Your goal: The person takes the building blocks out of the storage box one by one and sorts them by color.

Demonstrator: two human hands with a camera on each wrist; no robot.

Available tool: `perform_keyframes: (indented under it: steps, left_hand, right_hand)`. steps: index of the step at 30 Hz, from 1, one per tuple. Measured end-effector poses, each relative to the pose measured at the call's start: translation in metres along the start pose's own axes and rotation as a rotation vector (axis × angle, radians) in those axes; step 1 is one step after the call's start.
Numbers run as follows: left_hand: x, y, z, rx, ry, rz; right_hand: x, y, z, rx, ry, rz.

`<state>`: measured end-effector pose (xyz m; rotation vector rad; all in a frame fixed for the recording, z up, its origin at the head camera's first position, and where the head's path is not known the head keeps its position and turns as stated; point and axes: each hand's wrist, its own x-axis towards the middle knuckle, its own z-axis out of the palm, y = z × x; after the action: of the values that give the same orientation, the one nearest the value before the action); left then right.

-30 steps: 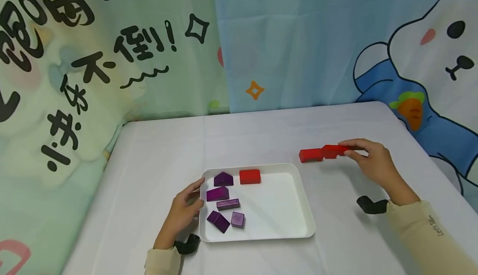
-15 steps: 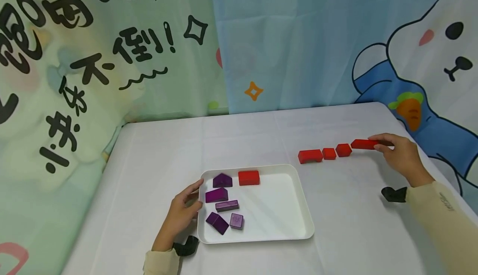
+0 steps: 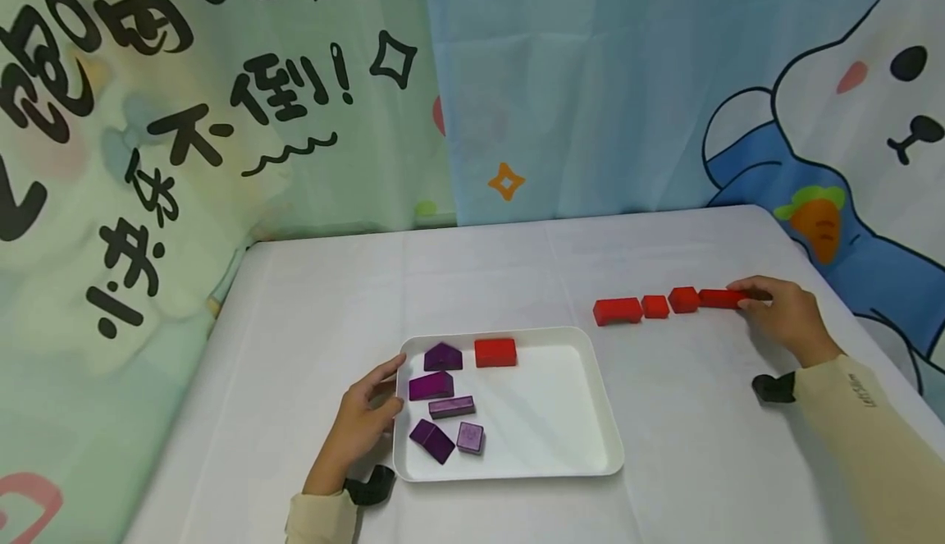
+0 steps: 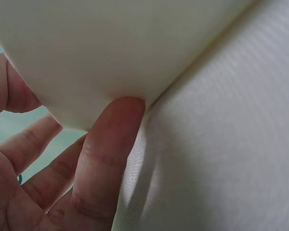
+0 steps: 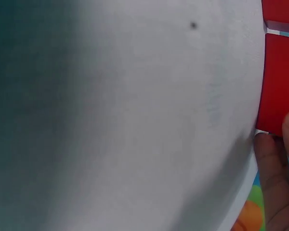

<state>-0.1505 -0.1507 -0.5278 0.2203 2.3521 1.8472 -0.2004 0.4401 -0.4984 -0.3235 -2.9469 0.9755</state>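
Observation:
In the head view, my right hand holds a long red block between thumb and fingers. That block lies in line with a red bridge-shaped block and two small red blocks on the table. The right wrist view catches the held block's red side, fingertips at its end. My left hand holds the left side of a white tray. In the left wrist view, its thumb presses the tray's outer wall and other fingers pass behind the edge.
Inside the tray are several purple blocks of different shapes along the left and one red block near the far rim. The table has a white cloth. Printed curtains hang behind its far edge.
My right hand moved right with the long red block, passing over the small red blocks, then lowered it to the row's right end. My left hand stayed at the tray.

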Motion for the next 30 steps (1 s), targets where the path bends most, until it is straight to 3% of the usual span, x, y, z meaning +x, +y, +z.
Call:
perform_keyframes:
  steps: [6, 13, 22, 30]
  left_hand:
    - [0.0, 0.0, -0.001, -0.001, 0.001, 0.004]
    - [0.001, -0.001, -0.001, 0.01, 0.001, 0.012]
    - [0.004, -0.002, 0.001, 0.005, 0.005, 0.013]
    - [0.004, -0.001, 0.001, 0.023, 0.01, 0.012]
  right_hand:
    - [-0.006, -0.012, -0.011, -0.048, -0.045, 0.002]
    - [-0.025, -0.056, -0.013, 0.001, -0.005, -0.06]
    - [-0.049, -0.116, 0.024, 0.139, 0.051, -0.27]
    - [-0.062, -0.157, 0.062, 0.262, -0.012, -0.333]
